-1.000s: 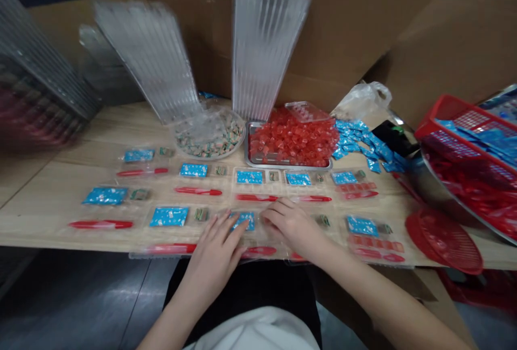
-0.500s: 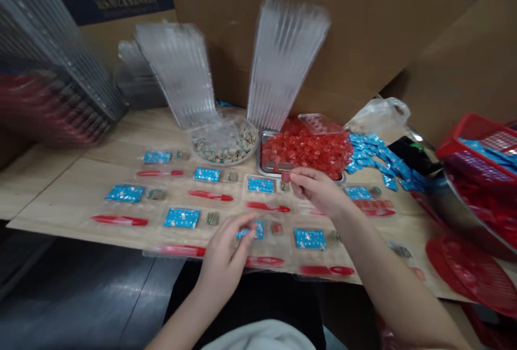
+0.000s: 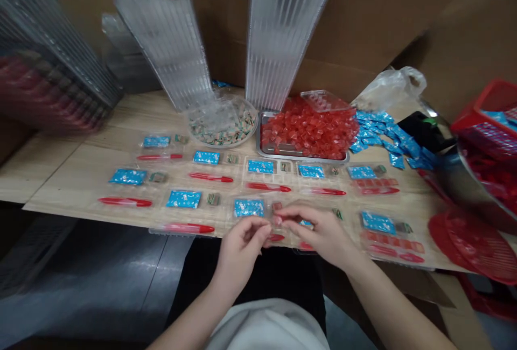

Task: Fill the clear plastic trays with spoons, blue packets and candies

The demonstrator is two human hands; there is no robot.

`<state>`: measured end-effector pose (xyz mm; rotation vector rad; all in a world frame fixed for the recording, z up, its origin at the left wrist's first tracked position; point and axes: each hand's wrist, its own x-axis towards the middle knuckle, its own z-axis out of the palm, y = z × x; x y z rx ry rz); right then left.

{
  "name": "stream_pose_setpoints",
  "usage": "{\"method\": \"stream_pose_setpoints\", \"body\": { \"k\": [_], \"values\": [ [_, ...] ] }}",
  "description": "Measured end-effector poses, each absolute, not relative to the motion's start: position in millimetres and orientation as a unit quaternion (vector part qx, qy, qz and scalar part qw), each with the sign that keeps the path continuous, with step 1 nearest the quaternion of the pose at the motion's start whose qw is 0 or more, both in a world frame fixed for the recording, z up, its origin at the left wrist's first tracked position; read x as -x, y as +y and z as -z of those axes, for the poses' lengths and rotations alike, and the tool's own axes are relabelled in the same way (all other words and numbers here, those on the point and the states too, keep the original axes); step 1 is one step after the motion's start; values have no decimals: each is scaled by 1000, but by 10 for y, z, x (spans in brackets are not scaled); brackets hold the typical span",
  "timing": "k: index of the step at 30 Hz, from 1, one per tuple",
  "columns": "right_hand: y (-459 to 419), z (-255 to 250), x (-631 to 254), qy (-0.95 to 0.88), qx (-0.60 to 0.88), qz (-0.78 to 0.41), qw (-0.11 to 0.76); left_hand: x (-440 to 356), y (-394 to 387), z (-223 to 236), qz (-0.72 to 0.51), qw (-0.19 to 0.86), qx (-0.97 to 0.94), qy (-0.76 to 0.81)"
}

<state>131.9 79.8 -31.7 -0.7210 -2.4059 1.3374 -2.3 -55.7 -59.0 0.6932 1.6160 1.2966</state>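
My left hand [image 3: 242, 245] and my right hand [image 3: 319, 231] meet at the front of the wooden table [image 3: 60, 172], fingertips almost touching. My right fingertips pinch a small red candy [image 3: 277, 220]. My left fingers curl inward, and whatever they hold is hidden. Beneath my hands lies a transparent compartment tray [image 3: 258, 199] holding a blue sachet [image 3: 249, 208] and a red spoon [image 3: 268, 187]. Similar trays with blue sachets, red spoons and small striped packs [image 3: 212, 199] stretch across the table in rows.
Behind the trays are a steel tray of red candies [image 3: 302, 129], a plate of striped candies [image 3: 222, 124] and loose blue sachets [image 3: 388, 137]. Ribbed plastic stacks [image 3: 283, 32] lean on cardboard [image 3: 363, 21]. To the right are a steel bowl [image 3: 452, 177] and red baskets [image 3: 472, 247].
My right hand has come down from beside the steel tray to the front of the table. My left hand has risen slightly, and the two hands now nearly touch.
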Motion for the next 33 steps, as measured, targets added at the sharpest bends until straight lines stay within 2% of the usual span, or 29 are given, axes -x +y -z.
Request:
{"method": "stream_pose_setpoints", "body": {
  "k": [3, 5, 10, 13, 16, 17, 19, 20, 25, 27, 31, 33],
  "values": [
    [904, 441, -1180, -903, 225, -331, 159, 136, -734, 706, -444, 191, -486, 728],
    [920, 536, -1069, -943, 177, -242, 147, 193, -803, 773, -386, 97, -570, 719],
    [747, 604, -908, -986, 114, -83, 90, 186, -796, 874, -340, 29, -624, 703],
    [774, 538, -870, -995, 79, -55, 22, 177, -780, 919, -337, 16, -622, 707],
    [1151, 438, -824, -986, 114, -122, 1, 228, -781, 945, -300, 6, -651, 697],
    [1349, 410, -800, -977, 158, -143, 5, 249, -779, 948, -284, 1, -667, 689],
    [1780, 386, -742, -942, 316, -114, 26, 283, -767, 944, -265, -5, -687, 677],
    [1984, 396, -713, -931, 349, -104, 26, 294, -759, 938, -268, -6, -684, 678],
    [2410, 531, -692, -912, 392, -118, 33, 344, -753, 862, -303, 22, -675, 673],
    [2253, 518, -762, -892, 389, -216, 78, 369, -728, 801, -327, 60, -662, 672],
    [1641, 330, -899, -757, 309, -551, 167, 381, -468, 638, -460, 182, -522, 695],
    [1347, 220, -910, -713, 275, -619, 181, 366, -275, 554, -519, 228, -467, 678]
  ]
}}
